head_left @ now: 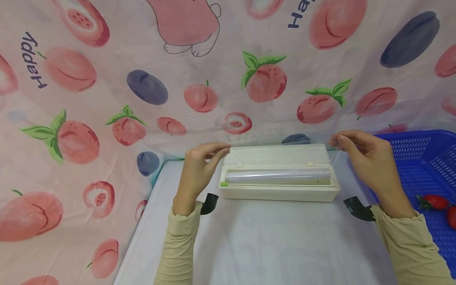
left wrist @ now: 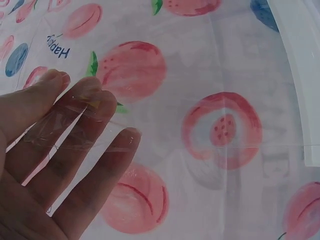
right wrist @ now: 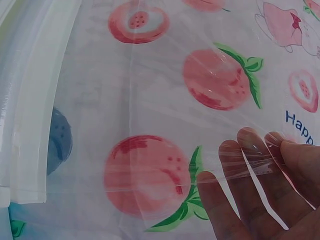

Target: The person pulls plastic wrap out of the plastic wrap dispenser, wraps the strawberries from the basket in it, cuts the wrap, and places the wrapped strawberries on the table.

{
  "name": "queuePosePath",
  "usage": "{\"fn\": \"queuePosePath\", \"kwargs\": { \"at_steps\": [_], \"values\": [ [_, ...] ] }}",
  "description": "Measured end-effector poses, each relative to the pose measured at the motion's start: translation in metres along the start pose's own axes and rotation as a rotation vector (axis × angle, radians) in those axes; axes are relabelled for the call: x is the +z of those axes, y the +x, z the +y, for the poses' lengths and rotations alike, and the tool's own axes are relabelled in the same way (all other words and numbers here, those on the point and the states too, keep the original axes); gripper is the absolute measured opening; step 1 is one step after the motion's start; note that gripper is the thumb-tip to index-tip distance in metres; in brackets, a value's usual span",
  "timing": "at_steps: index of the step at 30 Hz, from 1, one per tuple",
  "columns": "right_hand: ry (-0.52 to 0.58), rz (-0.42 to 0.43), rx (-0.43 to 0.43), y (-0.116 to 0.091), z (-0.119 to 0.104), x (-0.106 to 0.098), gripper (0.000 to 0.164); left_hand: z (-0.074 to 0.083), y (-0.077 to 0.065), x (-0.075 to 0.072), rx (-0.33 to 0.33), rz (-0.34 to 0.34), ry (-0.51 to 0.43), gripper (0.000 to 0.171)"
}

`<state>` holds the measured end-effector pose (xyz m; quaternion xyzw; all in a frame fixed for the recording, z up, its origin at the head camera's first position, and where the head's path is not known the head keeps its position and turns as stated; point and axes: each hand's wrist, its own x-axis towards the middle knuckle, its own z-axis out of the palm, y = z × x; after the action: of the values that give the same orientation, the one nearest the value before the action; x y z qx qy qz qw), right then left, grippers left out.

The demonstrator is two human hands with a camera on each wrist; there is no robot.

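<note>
A white cling film dispenser box [head_left: 279,194] stands on the table, its lid [head_left: 276,155] raised at the back. Inside lies a roll of clear cling film [head_left: 278,176]. My left hand [head_left: 199,168] is beside the box's left end and pinches one edge of a thin film sheet; the clear film [left wrist: 65,127] crosses its fingers in the left wrist view. Beyond the right end, my right hand [head_left: 372,162] pinches the opposite edge, where gathered film [right wrist: 235,167] stretches over the fingers. Between the hands the sheet is nearly invisible.
A blue plastic basket [head_left: 406,148] stands on the right, close to the right forearm. It holds small red fruits with green stalks, one red fruit [head_left: 437,202] near its left side. A peach-patterned cloth [head_left: 221,67] hangs behind the white table [head_left: 270,245].
</note>
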<state>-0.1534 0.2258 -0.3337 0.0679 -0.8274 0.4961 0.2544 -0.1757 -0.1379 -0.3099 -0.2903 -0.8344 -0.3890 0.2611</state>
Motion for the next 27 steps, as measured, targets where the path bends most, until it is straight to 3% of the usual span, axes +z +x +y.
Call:
{"fn": "queuePosePath", "kwargs": {
  "at_steps": [14,27],
  "values": [
    [0.036,0.016,-0.052,-0.0007,-0.0061,-0.0030,0.018,0.0043,0.0010,-0.0032,0.026,0.008,0.000,0.016],
    [0.009,0.022,-0.049,-0.0023,-0.0101,-0.0059,0.018,0.0052,0.0002,-0.0051,0.050,0.038,-0.006,0.015]
  ]
}}
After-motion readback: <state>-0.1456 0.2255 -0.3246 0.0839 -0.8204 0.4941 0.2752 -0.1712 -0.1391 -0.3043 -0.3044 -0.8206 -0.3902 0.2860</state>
